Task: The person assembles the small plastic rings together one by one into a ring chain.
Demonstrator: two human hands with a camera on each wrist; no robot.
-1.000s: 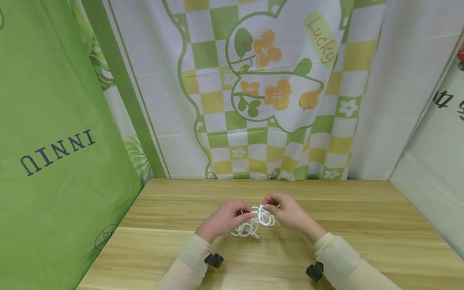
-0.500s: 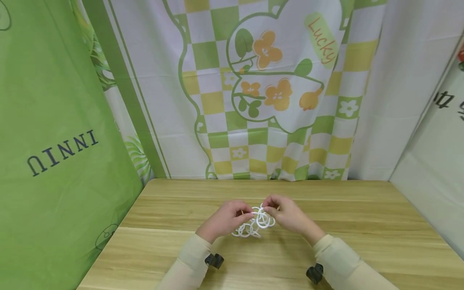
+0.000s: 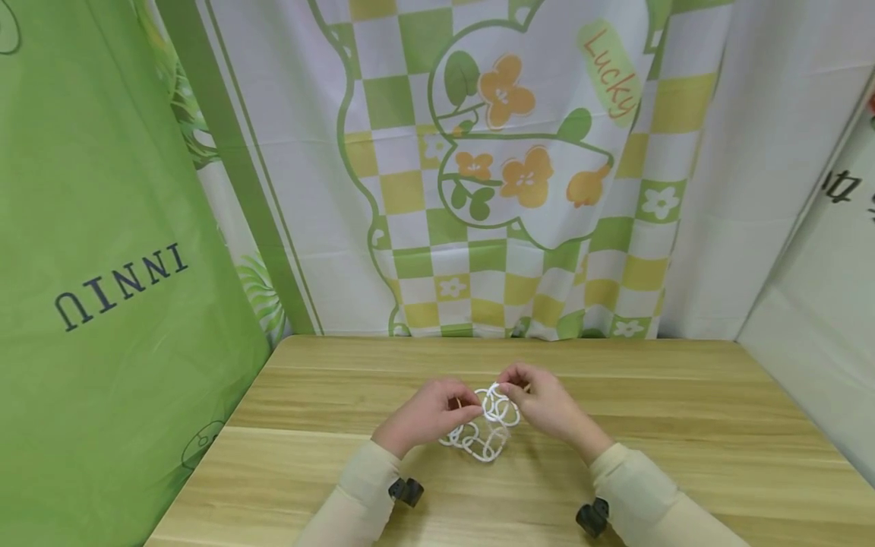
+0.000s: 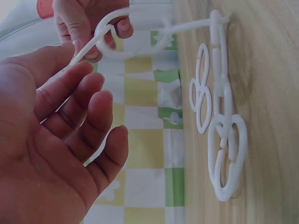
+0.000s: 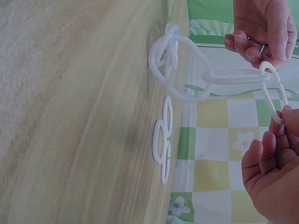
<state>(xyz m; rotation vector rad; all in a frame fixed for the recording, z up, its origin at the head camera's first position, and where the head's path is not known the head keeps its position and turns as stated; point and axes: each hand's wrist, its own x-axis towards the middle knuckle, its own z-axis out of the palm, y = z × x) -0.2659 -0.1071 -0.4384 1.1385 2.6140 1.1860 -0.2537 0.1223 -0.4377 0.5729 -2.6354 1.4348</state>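
Note:
My left hand (image 3: 434, 410) and right hand (image 3: 543, 399) meet over the middle of the table. Between thumb and forefinger, the right hand pinches one end of a white plastic chain link (image 5: 275, 95). The left hand's thumb and forefinger pinch this link's other end; its remaining fingers (image 4: 100, 109) are loosely curled. A blurred second link (image 5: 236, 77) hangs from the held one and leads down through a further ring (image 5: 154, 60) to the linked white chain (image 4: 229, 154) on the wood. Apart from that chain, a few links (image 5: 160, 140) lie together on the table.
The wood-grain table (image 3: 307, 380) runs back to a green-and-yellow checked curtain (image 3: 451, 262). A green cloth (image 3: 102, 380) hangs on the left and a white one (image 3: 813, 304) on the right. Small black cameras (image 3: 406, 491) sit at both sleeves.
Both hands stay nearly in place. The hanging part of the white chain has shifted toward the person and its loop lies further forward and more spread out than before.

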